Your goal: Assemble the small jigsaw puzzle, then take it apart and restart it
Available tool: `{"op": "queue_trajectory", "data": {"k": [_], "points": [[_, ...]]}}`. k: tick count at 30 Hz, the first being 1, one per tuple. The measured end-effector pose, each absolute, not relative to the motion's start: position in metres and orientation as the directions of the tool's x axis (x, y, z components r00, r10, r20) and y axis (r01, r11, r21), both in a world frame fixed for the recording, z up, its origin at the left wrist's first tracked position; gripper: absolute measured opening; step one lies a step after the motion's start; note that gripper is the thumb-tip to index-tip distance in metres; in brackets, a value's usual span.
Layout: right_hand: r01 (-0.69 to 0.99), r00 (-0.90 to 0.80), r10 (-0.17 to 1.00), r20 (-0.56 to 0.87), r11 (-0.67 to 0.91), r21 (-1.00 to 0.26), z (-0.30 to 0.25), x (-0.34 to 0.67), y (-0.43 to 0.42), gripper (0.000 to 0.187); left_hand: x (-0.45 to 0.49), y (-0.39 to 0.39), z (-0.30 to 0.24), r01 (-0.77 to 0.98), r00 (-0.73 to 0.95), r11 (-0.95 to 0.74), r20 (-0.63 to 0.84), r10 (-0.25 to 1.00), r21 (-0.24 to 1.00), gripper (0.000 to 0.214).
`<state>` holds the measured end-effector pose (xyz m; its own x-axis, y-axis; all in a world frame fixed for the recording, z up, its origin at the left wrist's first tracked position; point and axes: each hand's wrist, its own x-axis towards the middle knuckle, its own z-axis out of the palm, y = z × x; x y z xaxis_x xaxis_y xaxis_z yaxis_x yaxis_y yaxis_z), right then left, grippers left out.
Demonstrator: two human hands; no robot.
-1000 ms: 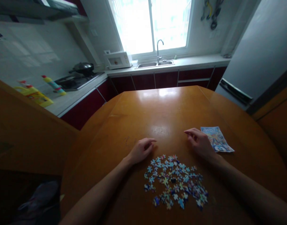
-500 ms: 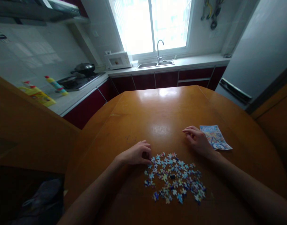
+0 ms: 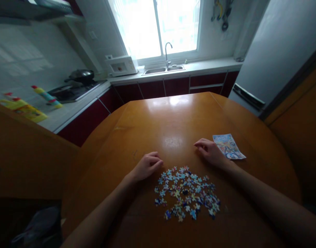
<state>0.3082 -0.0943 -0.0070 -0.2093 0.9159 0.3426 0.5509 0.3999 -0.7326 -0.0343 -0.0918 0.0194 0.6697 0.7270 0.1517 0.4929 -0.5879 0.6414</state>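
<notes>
Left grip [image 3: 147, 166] curled beside puzzle pieces [image 3: 186, 193], right grip [image 3: 211, 151] curled

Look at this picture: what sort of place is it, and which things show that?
Most likely a home kitchen: a sink with a tap under the window, a dark pan on the hob along the counter, and a fridge at the right.

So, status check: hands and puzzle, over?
Left hand curled beside pieces, contents hidden. Right hand loose on table, beside card. Pieces in one heap, nothing on top.
</notes>
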Motion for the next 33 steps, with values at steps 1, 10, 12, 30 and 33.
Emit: {"op": "queue_trajectory", "data": {"k": [1,10,12,30,33], "points": [[0.555,-0.211,0.913,0.351,0.407,-0.726,-0.007,0.307,-0.095,0.019,-0.031,-0.092,0.015,0.513,0.601,-0.570,0.205,0.772,0.642,0.037],[0.702,-0.354,0.842,0.406,0.526,-0.480,-0.021,0.298,-0.095,0.029,-0.015,-0.089,-0.010,0.710,0.534,-0.619,0.316,0.784,0.336,0.030],[0.744,-0.387,0.846,0.368,0.522,-0.418,-0.023,0.297,-0.095,0.033,-0.017,-0.087,-0.012,0.739,0.535,-0.618,0.326,0.780,0.267,0.038],[0.784,-0.414,0.861,0.295,0.502,-0.365,-0.021,0.302,-0.095,0.036,-0.023,-0.080,-0.023,0.798,0.547,-0.580,0.206,0.811,0.166,0.048],[0.784,-0.416,0.860,0.295,0.503,-0.364,-0.021,0.303,-0.094,0.037,-0.021,-0.080,-0.021,0.800,0.548,-0.578,0.198,0.813,0.162,0.048]]}}
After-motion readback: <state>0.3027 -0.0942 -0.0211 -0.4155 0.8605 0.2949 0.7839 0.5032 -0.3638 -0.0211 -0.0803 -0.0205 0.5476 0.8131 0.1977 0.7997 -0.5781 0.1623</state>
